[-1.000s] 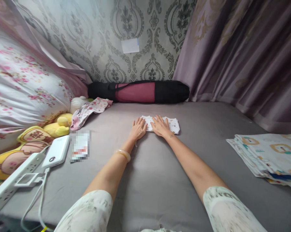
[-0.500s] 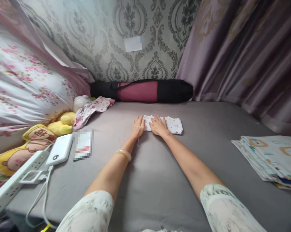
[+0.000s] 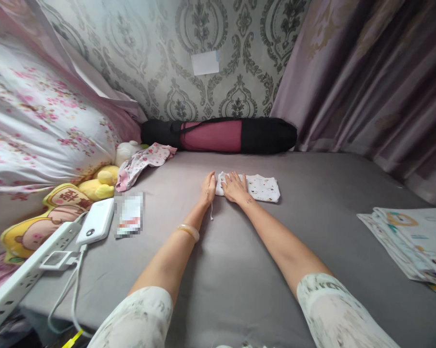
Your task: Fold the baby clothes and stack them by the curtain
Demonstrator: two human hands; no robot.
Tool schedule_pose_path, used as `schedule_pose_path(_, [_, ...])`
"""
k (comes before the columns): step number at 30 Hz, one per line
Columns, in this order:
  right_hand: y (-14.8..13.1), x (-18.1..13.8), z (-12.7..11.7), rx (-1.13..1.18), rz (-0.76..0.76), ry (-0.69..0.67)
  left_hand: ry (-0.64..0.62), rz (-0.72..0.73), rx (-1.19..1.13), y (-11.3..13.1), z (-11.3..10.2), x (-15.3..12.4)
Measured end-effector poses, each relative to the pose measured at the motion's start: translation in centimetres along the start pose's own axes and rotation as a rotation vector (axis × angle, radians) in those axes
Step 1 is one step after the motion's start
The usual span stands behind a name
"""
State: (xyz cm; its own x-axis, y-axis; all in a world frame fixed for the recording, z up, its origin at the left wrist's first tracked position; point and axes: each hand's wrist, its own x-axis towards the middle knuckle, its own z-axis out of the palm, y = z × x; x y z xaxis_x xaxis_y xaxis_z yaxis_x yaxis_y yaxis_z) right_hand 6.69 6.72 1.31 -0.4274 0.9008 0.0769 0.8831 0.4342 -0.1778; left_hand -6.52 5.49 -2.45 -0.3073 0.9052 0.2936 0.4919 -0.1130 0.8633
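Observation:
A folded white cloth with a small dark and orange print lies flat on the grey bed sheet. My right hand rests palm down on its left part, fingers spread. Turned on its edge, my left hand stands against the cloth's left end with its fingers stretched out. A thin white string hangs out by my left wrist. Part of the cloth is hidden beneath my right hand.
A black and maroon long bag lies along the wall. At left are a power strip, a white power bank, plush toys and a pink-edged cloth. Folded printed fabric sits at right.
My left hand has turned from lying palm down to standing on its edge at the cloth's end. My right hand stays on the cloth. The view has shifted slightly left.

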Motion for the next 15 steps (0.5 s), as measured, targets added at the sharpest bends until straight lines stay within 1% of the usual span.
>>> schedule_pose_path(3, [-1.3,0.5,-0.1,0.013,-0.032,0.022,0.006,0.027,0.018,0.1,0.0,0.0])
schedule_pose_path(7, [-2.7,0.8,0.3,0.008,-0.053,-0.079,-0.005,0.043,0.078,0.1,0.2,-0.2])
schedule_pose_path(12, [-3.0,0.9,0.5,0.004,-0.052,-0.158,-0.066,0.085,0.165,0.8,0.0,-0.7])
schedule_pose_path(15, [-2.7,0.8,0.0,-0.003,-0.077,-0.145,-0.089,0.073,0.205,1.5,-0.2,-0.9])
